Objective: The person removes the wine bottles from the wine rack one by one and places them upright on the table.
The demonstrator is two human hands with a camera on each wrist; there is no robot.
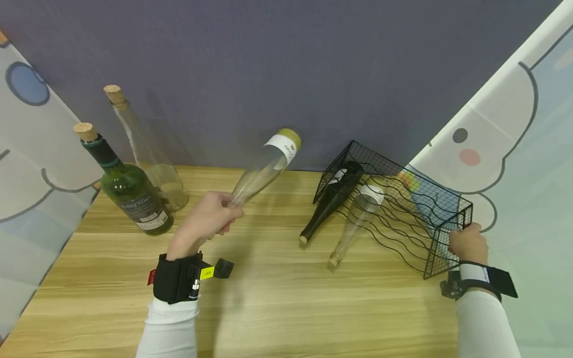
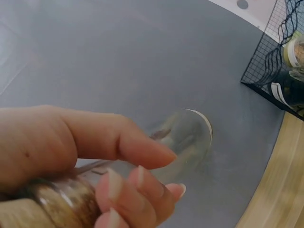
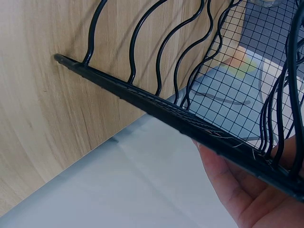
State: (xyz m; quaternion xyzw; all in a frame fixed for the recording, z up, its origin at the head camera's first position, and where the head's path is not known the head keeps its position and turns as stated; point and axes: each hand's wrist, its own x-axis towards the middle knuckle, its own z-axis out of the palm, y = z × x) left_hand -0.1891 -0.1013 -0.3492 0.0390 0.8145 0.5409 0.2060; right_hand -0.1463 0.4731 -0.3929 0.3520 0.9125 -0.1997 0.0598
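My left hand (image 1: 208,216) grips a clear glass bottle (image 1: 264,171) by its neck. The bottle slants up and away to the right above the table, its labelled base highest; in the left wrist view its corked end (image 2: 61,204) sits within the curled fingers. At the right, my right hand (image 1: 470,243) holds the end of a black wire wine rack (image 1: 440,253), thumb and fingers around the end frame in the right wrist view. Inside the rack lie a dark bottle (image 1: 330,199) and another clear bottle (image 1: 358,214), corked necks pointing toward me.
On the left of the wooden table (image 1: 286,303) stand a green corked bottle (image 1: 139,199) and a tall clear corked bottle (image 1: 163,179). A grey panel (image 1: 250,74) rises behind the table, with a cartoon-printed sheet (image 1: 492,129) at the right.
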